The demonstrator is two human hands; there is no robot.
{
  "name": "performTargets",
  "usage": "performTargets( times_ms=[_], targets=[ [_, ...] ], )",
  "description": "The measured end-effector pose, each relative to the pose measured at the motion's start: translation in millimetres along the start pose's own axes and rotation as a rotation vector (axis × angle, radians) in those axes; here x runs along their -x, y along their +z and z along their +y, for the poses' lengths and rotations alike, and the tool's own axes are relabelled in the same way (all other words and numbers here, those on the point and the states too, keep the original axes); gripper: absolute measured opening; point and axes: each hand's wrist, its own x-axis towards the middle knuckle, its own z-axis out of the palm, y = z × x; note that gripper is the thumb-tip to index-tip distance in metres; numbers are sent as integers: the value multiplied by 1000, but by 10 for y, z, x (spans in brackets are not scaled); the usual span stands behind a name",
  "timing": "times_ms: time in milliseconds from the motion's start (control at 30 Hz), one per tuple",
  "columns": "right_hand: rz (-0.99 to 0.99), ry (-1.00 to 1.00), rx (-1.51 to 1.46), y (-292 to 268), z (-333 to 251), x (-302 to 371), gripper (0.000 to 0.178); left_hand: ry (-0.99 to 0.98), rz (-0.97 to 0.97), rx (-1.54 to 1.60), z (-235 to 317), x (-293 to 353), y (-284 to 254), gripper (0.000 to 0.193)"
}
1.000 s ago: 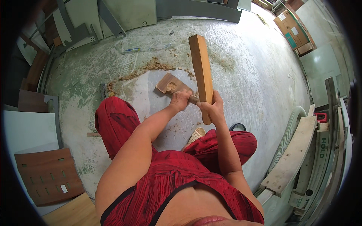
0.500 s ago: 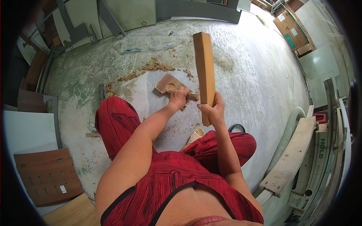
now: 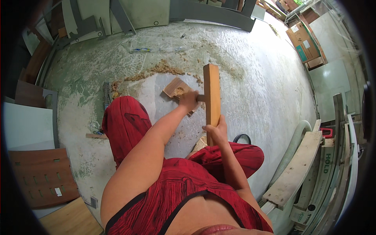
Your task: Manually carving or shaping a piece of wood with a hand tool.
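A long squared wooden bar (image 3: 212,88) stands out from my right hand (image 3: 217,131), which is closed round its near end. My left hand (image 3: 189,102) grips a chisel-like tool by its round wooden handle (image 3: 201,98); its blade is hidden. The bar's left side meets or overlaps the butt of that handle. Under my left hand lies a brown wooden block (image 3: 172,87) on the floor, with a rough hollow (image 3: 179,91) holding pale chips. Part of the block is covered by my fingers.
Wood shavings (image 3: 156,69) lie in an arc beyond the block. My knees in red trousers (image 3: 127,129) flank the work. Panels (image 3: 141,13) lean at the back. A ridged hose (image 3: 291,147) and stacked boards (image 3: 295,168) stand at right, a brown slotted panel (image 3: 43,176) at left.
My right hand has swung the wooden bar down and toward me, bringing it up to the tool's handle end. My left hand keeps its grip. The whole view has shifted slightly.
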Motion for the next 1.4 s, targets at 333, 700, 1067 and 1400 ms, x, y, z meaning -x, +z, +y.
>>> performTargets(
  times_ms=[333, 700, 1067, 1400],
  targets=[
    [309, -322, -323, 118, 124, 181, 54, 10, -9, 39, -68, -22, 11, 22],
    [260, -303, -419, -58, -148, 128, 55, 19, -4, 42, -123, -21, 0, 28],
    [-44, 39, -312, 21, 123, 7, 50, 60, 30, 65, -150, -53, -98, 26],
    [-3, -90, -306, 118, 192, -8, 57, -646, 379, 700, -1223, -351, -304, 34]
  ],
)
